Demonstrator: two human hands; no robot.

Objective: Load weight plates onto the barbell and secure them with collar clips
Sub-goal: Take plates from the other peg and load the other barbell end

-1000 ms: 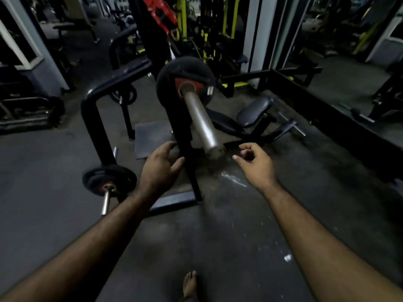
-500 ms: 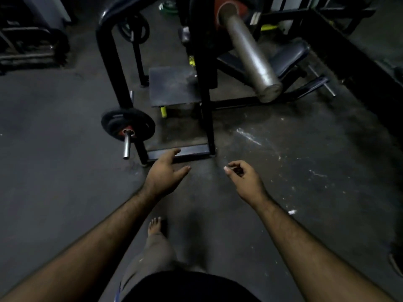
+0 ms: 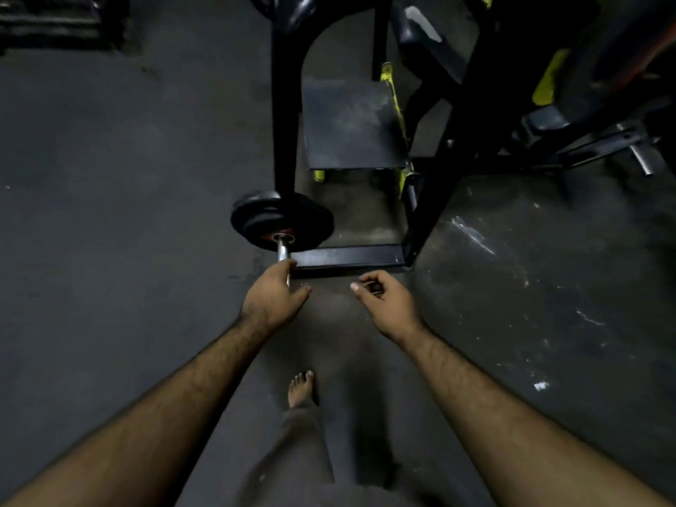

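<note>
Stacked weight plates (image 3: 281, 221) sat low on the storage peg (image 3: 282, 248) of the black rack (image 3: 285, 122), red hub facing camera. Peg's bare chrome end stuck out toward viewer, just past plates. Left hand (image 3: 272, 300) hovered at peg tip, fingers loosely spread, thumb out, touching or nearly touching the chrome; hard to tell which. Right hand (image 3: 389, 305) just right of peg, apart from it, fingers curled loosely toward thumb, holding nothing visible. Judged step: fetching a plate off storage. Next move likely needed both hands around plate rim, then a slide along peg toward viewer. No barbell or collar clips seen. Both forearms extended forward and down, bare foot (image 3: 300, 389) planted on floor (image 3: 109, 214) behind hands.
</note>
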